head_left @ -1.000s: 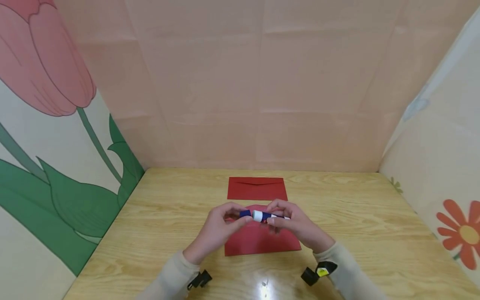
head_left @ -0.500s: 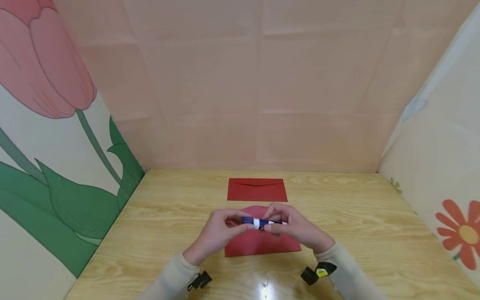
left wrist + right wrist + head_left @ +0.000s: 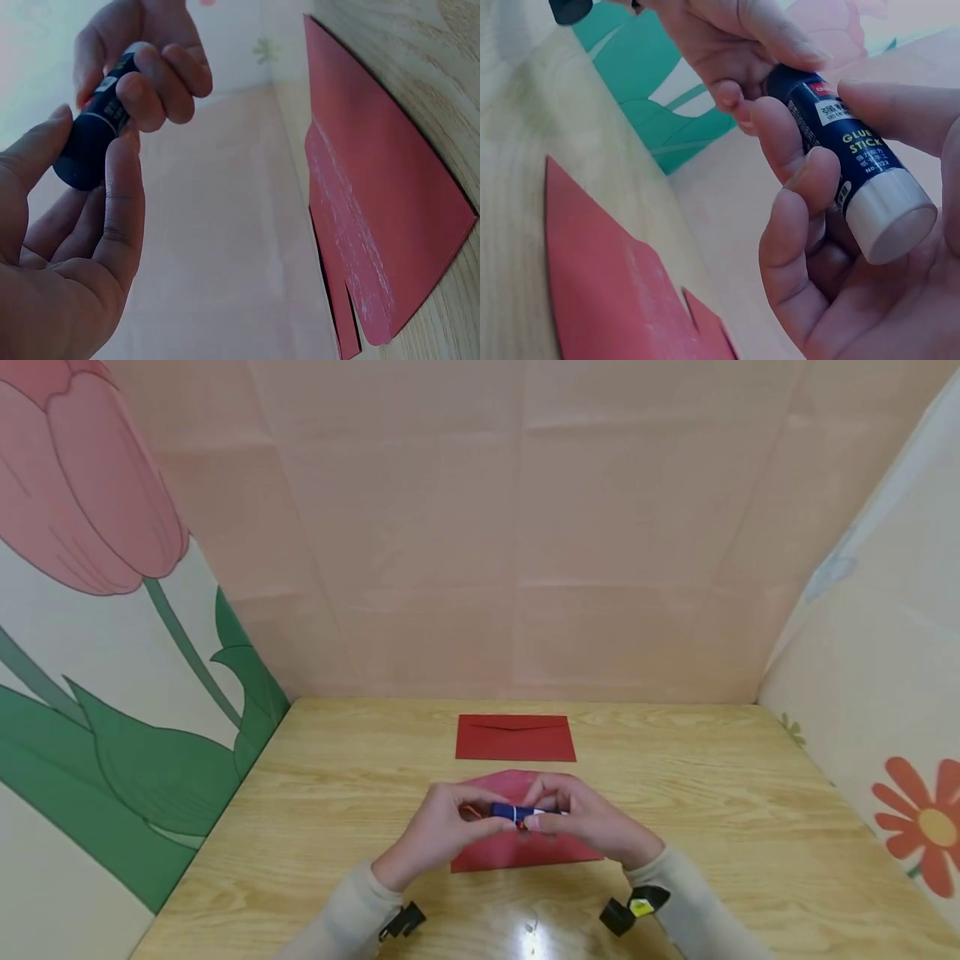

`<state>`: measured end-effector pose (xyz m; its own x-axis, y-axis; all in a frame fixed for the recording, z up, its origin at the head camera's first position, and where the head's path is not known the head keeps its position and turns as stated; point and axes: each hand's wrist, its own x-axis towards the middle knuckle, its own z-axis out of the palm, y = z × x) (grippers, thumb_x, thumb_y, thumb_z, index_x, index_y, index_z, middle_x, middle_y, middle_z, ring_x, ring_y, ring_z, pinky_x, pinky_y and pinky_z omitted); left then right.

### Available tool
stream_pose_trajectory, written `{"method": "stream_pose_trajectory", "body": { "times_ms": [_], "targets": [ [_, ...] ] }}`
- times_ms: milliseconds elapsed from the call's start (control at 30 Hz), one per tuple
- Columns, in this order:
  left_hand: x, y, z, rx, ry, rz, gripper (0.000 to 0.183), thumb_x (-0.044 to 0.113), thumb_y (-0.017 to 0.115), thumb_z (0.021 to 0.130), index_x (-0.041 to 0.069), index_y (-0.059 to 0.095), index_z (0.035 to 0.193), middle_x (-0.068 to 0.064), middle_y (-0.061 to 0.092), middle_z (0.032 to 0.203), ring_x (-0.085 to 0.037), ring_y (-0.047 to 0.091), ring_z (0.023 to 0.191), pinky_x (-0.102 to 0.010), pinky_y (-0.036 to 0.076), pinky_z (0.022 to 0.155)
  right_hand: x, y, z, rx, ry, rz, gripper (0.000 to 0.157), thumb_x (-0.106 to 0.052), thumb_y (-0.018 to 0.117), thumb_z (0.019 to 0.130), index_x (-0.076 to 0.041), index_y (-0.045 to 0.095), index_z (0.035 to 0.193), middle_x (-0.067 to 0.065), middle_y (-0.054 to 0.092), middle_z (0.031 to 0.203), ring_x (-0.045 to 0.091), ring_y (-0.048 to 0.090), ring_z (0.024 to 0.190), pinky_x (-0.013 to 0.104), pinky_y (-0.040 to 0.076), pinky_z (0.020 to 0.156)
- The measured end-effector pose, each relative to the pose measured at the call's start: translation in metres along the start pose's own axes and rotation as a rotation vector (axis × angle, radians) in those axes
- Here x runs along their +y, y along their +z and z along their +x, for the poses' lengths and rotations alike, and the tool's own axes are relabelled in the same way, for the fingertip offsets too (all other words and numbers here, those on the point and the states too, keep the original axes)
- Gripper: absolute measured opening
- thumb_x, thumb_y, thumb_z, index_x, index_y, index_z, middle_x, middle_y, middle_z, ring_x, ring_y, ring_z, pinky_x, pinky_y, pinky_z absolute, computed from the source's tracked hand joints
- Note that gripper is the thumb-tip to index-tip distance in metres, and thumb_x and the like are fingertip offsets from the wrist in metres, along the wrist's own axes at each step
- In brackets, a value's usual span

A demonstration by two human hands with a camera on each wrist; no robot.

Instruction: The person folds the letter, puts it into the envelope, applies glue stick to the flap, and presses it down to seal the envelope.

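Observation:
A dark blue glue stick (image 3: 862, 150) with a white base is held between both hands, above a red envelope (image 3: 517, 852). My left hand (image 3: 442, 824) pinches its blue cap (image 3: 84, 154), which sits on the tube with only a thin pale line at the joint. My right hand (image 3: 592, 818) grips the body between thumb and curled fingers. The envelope lies on the table with its flap opened away from me; whitish glue streaks run along the flap in the left wrist view. Part of the envelope is hidden behind the hands.
A second red envelope (image 3: 515, 739) lies farther back on the wooden table (image 3: 360, 752), its flap side up. A pink-beige backdrop (image 3: 517, 568) stands behind the table, and flower-printed panels (image 3: 847, 693) rise at both sides. Each wrist wears a small black camera.
The left hand has brought the cap onto the glue stick, and the white end between them is covered now. Both hands are slightly lower. The envelopes stay where they were.

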<state>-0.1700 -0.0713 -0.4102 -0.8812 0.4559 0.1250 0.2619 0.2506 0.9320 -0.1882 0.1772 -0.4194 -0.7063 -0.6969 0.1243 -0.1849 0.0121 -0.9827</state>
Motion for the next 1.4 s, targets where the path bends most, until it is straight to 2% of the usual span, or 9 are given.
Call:
{"method": "stream_pose_trajectory", "body": {
  "times_ms": [200, 367, 467, 600, 700, 833, 1100, 1300, 1400],
  "targets": [
    [-0.004, 0.002, 0.001, -0.016, 0.032, 0.025, 0.019, 0.031, 0.078, 0.088, 0.021, 0.079, 0.103, 0.005, 0.071, 0.087, -0.013, 0.065, 0.081, -0.027, 0.057, 0.073, 0.005, 0.001, -0.001, -0.022, 0.008, 0.038, 0.015, -0.006, 0.055, 0.101, 0.006, 0.054, 0.11, 0.034, 0.068, 0.102, 0.024, 0.068, 0.084, 0.027, 0.051, 0.07],
    [-0.005, 0.003, 0.007, -0.048, 0.075, 0.096, 0.022, 0.032, 0.077, 0.088, 0.02, 0.077, 0.106, 0.008, 0.07, 0.089, -0.01, 0.064, 0.082, -0.029, 0.056, 0.075, 0.007, -0.004, -0.001, -0.063, 0.069, -0.016, 0.019, -0.009, 0.058, 0.101, 0.004, 0.056, 0.114, 0.035, 0.066, 0.108, 0.03, 0.07, 0.092, 0.029, 0.053, 0.077],
    [-0.006, 0.003, 0.01, -0.09, 0.1, 0.16, 0.026, 0.032, 0.076, 0.089, 0.018, 0.075, 0.111, 0.01, 0.07, 0.092, -0.007, 0.063, 0.084, -0.028, 0.055, 0.077, 0.01, -0.005, 0.0, -0.119, 0.126, -0.086, 0.024, -0.013, 0.061, 0.1, 0.004, 0.06, 0.117, 0.034, 0.067, 0.106, 0.023, 0.069, 0.083, 0.026, 0.054, 0.072],
    [-0.009, 0.001, 0.012, -0.132, 0.08, 0.205, 0.035, 0.036, 0.074, 0.091, 0.017, 0.072, 0.12, 0.012, 0.069, 0.097, -0.005, 0.062, 0.088, -0.025, 0.053, 0.08, 0.016, -0.005, 0.0, -0.147, 0.136, -0.2, 0.027, -0.016, 0.066, 0.097, 0.005, 0.065, 0.114, 0.028, 0.07, 0.1, 0.014, 0.066, 0.074, 0.028, 0.055, 0.067],
    [-0.014, -0.004, 0.014, -0.13, 0.052, 0.229, 0.039, 0.04, 0.07, 0.093, 0.016, 0.069, 0.124, 0.012, 0.068, 0.099, -0.006, 0.062, 0.091, -0.025, 0.052, 0.08, 0.02, -0.01, -0.002, -0.06, 0.138, -0.306, 0.025, -0.02, 0.07, 0.095, 0.0, 0.067, 0.111, 0.016, 0.073, 0.095, 0.016, 0.067, 0.077, 0.031, 0.056, 0.068],
    [-0.027, -0.014, 0.018, -0.096, 0.005, 0.283, 0.04, 0.039, 0.07, 0.094, 0.012, 0.069, 0.122, 0.008, 0.068, 0.099, -0.01, 0.061, 0.088, -0.026, 0.053, 0.076, 0.024, -0.024, -0.01, 0.128, 0.178, -0.459, 0.026, -0.023, 0.074, 0.091, -0.006, 0.068, 0.11, 0.002, 0.069, 0.09, 0.021, 0.063, 0.081, 0.031, 0.054, 0.069],
    [-0.06, -0.032, 0.027, -0.01, -0.137, 0.356, 0.043, 0.025, 0.077, 0.09, -0.001, 0.066, 0.122, -0.014, 0.067, 0.109, -0.021, 0.06, 0.089, -0.032, 0.053, 0.074, 0.033, -0.063, -0.034, 0.512, 0.237, -0.646, 0.029, -0.021, 0.08, 0.086, -0.007, 0.064, 0.104, 0.005, 0.066, 0.093, 0.022, 0.063, 0.083, 0.029, 0.054, 0.062],
    [-0.072, -0.035, 0.032, 0.039, -0.249, 0.44, 0.055, 0.027, 0.082, 0.084, -0.001, 0.061, 0.126, -0.014, 0.06, 0.114, -0.028, 0.057, 0.104, -0.044, 0.05, 0.091, 0.04, -0.088, -0.051, 0.633, 0.331, -0.775, 0.028, -0.023, 0.079, 0.087, -0.005, 0.063, 0.102, 0.008, 0.068, 0.094, 0.023, 0.064, 0.086, 0.031, 0.053, 0.063],
    [-0.075, -0.035, 0.034, 0.041, -0.278, 0.459, 0.06, 0.028, 0.084, 0.081, 0.0, 0.06, 0.128, -0.012, 0.058, 0.112, -0.026, 0.055, 0.102, -0.045, 0.049, 0.092, 0.043, -0.096, -0.059, 0.662, 0.361, -0.809, 0.031, -0.025, 0.078, 0.088, -0.002, 0.064, 0.102, 0.011, 0.068, 0.096, 0.025, 0.065, 0.086, 0.032, 0.052, 0.064]
  ]
}}
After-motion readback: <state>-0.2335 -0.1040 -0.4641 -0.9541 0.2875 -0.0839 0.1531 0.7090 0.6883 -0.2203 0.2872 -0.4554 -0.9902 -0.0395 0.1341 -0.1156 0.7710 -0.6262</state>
